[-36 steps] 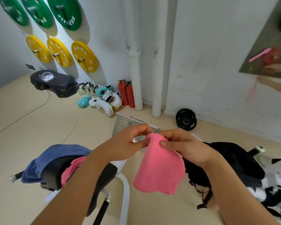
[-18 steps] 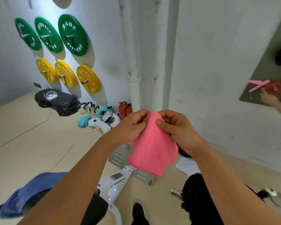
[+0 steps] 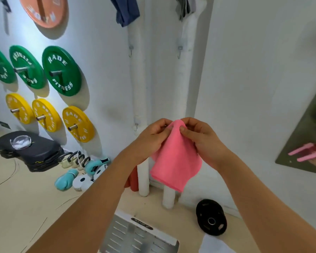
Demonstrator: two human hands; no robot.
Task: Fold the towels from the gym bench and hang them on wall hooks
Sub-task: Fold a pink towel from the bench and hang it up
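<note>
A folded pink towel (image 3: 174, 161) hangs in front of me, held up at its top fold. My left hand (image 3: 151, 136) pinches the top edge from the left and my right hand (image 3: 201, 139) pinches it from the right. On the white wall above are two small metal hooks, a left hook (image 3: 130, 51) and a right hook (image 3: 179, 52), both bare. A lower hook (image 3: 136, 126) sits just left of my left hand. Higher up, a blue towel (image 3: 125, 10) and a grey towel (image 3: 184, 6) hang on the wall. The gym bench is out of view.
Green weight plates (image 3: 61, 71) and yellow weight plates (image 3: 78, 123) are mounted on the left wall. Boxing gloves (image 3: 66, 179), black mats (image 3: 28, 150) and a black plate (image 3: 211, 217) lie on the floor. White pipes (image 3: 140, 88) run down the corner. A mirror (image 3: 310, 143) is at right.
My view has tilted upward and nearer the wall, bringing the hooks and hanging towels into sight. Both hands have kept their pinch on the pink towel and lifted it toward the wall.
</note>
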